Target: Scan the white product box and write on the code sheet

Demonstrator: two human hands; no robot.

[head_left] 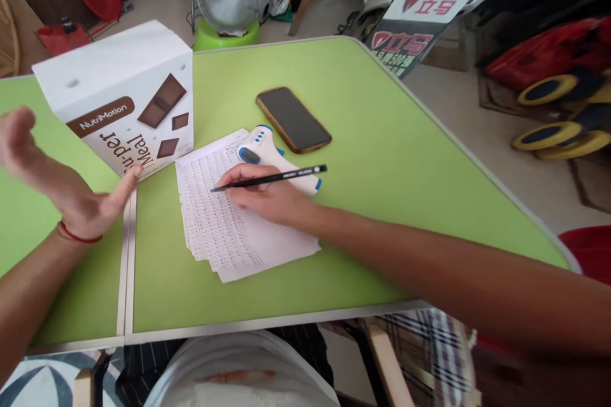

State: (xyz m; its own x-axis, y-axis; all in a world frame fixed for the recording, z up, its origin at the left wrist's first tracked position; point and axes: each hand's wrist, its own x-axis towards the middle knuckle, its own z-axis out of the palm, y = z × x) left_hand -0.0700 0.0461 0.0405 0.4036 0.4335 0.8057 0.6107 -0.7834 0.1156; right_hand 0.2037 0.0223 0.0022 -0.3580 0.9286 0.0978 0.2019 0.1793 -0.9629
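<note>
Head view, centre: your right hand point(262, 194) pinched a slim black pencil point(296, 174); handwriting point(206, 216) filled the white paper sheet's point(284, 241) left, lower right remaining blank. Your left hand point(79, 194) gripped nothing.

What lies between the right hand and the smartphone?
In the head view, a white-and-blue handheld device; the black pencil in the right hand also crosses that stretch.

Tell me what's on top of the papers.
A white-and-blue device lies at the upper right of the papers; the right hand, gripping a black pencil, is over them too. Any writing directly beneath the device or hand is covered and cannot be seen.
</note>
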